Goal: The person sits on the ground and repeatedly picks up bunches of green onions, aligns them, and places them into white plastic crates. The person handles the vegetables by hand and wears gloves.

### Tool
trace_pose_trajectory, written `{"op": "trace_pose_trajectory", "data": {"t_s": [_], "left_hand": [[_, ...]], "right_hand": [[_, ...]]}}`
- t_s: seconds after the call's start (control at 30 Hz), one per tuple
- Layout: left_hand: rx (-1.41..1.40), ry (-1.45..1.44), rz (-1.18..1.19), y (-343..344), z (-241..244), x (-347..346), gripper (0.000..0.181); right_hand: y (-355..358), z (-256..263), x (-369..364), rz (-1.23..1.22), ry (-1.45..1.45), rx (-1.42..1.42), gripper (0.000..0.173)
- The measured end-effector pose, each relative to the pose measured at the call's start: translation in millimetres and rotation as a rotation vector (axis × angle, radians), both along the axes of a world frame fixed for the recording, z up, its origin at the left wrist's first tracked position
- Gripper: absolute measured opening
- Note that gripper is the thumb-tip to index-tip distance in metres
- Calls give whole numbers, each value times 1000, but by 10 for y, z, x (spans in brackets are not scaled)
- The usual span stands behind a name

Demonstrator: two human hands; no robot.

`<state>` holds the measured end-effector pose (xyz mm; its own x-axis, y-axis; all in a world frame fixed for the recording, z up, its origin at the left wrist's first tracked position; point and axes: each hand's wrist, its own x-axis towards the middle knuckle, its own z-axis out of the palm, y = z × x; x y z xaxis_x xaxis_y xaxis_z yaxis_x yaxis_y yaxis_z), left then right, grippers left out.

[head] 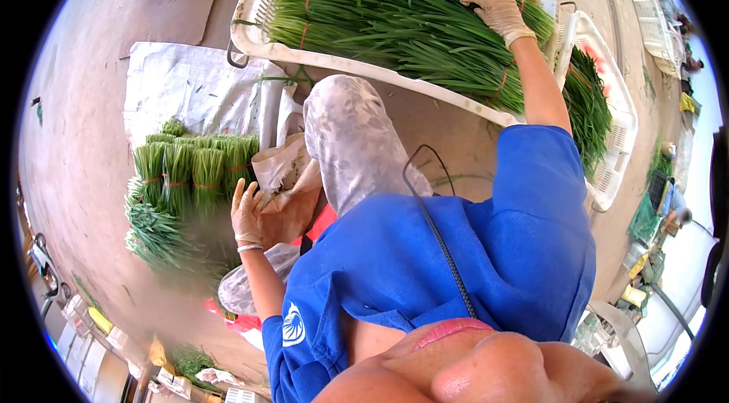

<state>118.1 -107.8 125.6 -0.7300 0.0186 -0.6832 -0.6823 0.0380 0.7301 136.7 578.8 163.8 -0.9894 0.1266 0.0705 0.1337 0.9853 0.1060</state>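
My right hand (499, 9), in a thin pale glove, lies on long green leafy stalks (393, 10) at the right end of a white plastic crate (364, 70). Its fingers are spread and grip nothing that I can see. Orange bands tie the stalks into bundles. Lower left, my left hand (247, 212), gloved too, is raised with fingers apart beside several upright banded bundles (207, 172); nothing shows in it. These stand at the edge of a white woven sheet (188, 87). More bundles with leafy ends (156, 232) lie just below them.
A second white crate (623, 141) with green stalks adjoins the first at right. Near my knee (353, 124) lies a brown-white woven sack (290, 181). A flat brown board (176, 4) rests on the floor at upper left. Stacked crates (655, 33) stand at far right.
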Motion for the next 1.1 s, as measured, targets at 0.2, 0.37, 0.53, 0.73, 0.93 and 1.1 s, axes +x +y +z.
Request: {"op": "trace_pose_trajectory", "data": {"t_s": [0.2, 0.37, 0.53, 0.73, 0.93, 1.1], "left_hand": [[57, -11, 25, 9, -27, 73, 46], [50, -5, 35, 32, 53, 41, 46], [82, -1, 38, -76, -53, 92, 45], [117, 6, 38, -68, -111, 89, 44], [78, 28, 80, -73, 121, 89, 45], [83, 24, 112, -292, 85, 174, 45]], "right_hand": [[112, -93, -83, 161, 4, 171, 21], [357, -293, 23, -75, 181, 29, 9], [473, -208, 202, -269, 424, -249, 8], [652, -112, 294, -228, 663, -689, 15], [-228, 754, -38, -119, 563, -1366, 24], [-128, 586, 45, -470, -59, -421, 20]]}}
